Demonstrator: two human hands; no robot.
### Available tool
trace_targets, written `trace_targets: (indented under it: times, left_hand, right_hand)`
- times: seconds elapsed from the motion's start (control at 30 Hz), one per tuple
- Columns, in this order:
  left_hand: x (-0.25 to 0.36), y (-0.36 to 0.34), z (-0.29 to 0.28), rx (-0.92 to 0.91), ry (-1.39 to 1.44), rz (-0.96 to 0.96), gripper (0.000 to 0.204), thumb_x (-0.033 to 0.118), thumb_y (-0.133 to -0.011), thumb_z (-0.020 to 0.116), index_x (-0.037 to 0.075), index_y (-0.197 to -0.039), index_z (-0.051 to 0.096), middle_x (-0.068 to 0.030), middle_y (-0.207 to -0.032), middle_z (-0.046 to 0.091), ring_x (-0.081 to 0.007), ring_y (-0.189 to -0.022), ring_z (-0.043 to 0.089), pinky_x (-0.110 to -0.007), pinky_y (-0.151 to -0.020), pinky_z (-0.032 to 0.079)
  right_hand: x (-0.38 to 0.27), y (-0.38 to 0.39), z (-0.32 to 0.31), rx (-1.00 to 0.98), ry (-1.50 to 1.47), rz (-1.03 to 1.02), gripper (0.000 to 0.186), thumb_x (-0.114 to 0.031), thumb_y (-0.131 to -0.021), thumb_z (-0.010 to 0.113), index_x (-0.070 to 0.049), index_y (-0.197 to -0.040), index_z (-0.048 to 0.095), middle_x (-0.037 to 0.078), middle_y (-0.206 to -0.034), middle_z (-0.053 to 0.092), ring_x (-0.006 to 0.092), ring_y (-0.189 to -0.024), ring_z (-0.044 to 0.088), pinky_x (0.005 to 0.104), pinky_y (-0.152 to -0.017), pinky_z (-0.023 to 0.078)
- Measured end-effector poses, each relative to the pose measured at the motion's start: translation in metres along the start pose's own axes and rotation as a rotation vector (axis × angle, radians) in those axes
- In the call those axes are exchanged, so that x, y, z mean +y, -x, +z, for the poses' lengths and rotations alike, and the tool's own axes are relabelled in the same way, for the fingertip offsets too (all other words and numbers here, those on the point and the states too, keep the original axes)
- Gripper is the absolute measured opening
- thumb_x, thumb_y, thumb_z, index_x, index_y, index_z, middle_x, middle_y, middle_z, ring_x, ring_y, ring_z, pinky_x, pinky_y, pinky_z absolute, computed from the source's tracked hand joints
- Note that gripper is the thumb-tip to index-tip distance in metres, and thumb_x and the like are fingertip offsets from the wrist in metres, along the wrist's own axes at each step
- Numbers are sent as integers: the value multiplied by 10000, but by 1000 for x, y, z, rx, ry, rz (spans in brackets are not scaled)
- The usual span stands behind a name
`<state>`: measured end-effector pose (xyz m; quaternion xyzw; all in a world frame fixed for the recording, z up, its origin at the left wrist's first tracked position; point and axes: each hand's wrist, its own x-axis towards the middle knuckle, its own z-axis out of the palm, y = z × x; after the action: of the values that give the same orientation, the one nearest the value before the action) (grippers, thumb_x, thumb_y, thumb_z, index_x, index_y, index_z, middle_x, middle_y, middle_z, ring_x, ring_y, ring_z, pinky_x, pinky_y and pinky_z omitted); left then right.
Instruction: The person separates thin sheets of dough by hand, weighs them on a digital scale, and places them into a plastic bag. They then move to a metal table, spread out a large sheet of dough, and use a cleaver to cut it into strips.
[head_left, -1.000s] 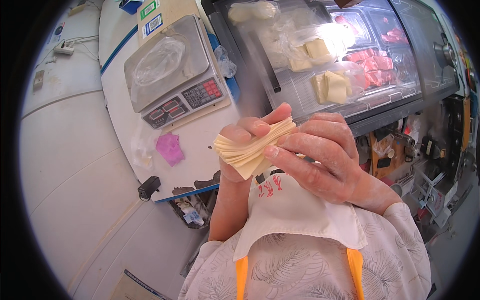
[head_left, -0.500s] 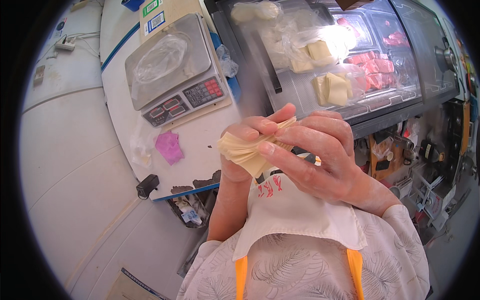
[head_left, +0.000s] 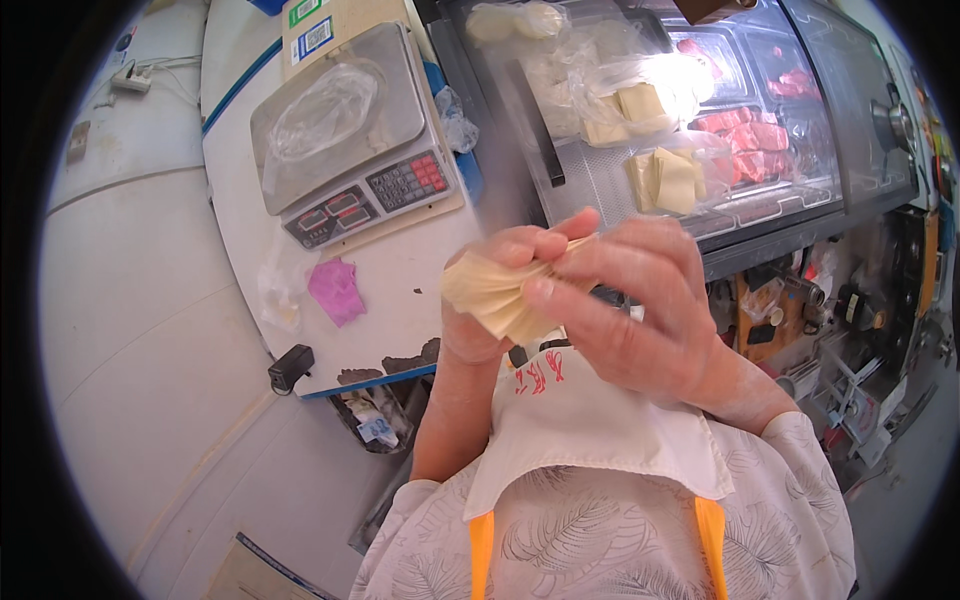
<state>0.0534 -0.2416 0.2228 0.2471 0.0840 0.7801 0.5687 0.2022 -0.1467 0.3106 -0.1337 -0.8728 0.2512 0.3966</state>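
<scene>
A stack of thin, pale yellow dough wrappers [head_left: 500, 297] is held up in front of my chest, its sheets fanned out along the lower edge. My left hand [head_left: 475, 325] is closed round the stack, fingers over its top. At the stack's right end, my right hand [head_left: 645, 300] pinches the sheets between thumb and fingers; it is slightly blurred. Pale flour dusts both hands. Similar wrappers [head_left: 676, 182] lie in piles in the lit display case beyond, some of them in clear plastic bags.
Left of my hands, a digital scale [head_left: 345, 130] with a clear plastic bag on its pan stands on a white table [head_left: 400, 300]. A pink cloth [head_left: 337, 292] lies nearby. Pieces of red meat [head_left: 750, 140] fill trays in the display case [head_left: 720, 245].
The wrappers have spread more at their lower edge, with wider gaps between sheets. My right hand has shifted slightly at the stack, and both hands keep hold.
</scene>
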Motion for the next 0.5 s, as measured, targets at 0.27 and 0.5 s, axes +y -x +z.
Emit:
trace_targets:
  times: [0.27, 0.5]
  left_hand:
    - [24, 12, 23, 612, -221, -402, 575, 206, -1050, 708, -29, -1518, 472, -172, -1414, 638, -289, -1289, 647, -433, -1104, 536]
    - [25, 32, 33, 566, -406, -447, 537, 144, -1046, 713, -3, -1511, 488, -114, -1407, 643, -220, -1250, 660, -388, -1068, 552]
  right_hand:
    - [46, 31, 28, -204, -820, 1054, 474, -198, -1036, 710, 1, -1448, 590, 106, -1272, 687, 226, -1155, 654, 352, -1031, 500]
    - [27, 22, 24, -291, -958, 1080, 495, -215, -1040, 722, -34, -1476, 570, 120, -1397, 654, 227, -1238, 611, 373, -1095, 472]
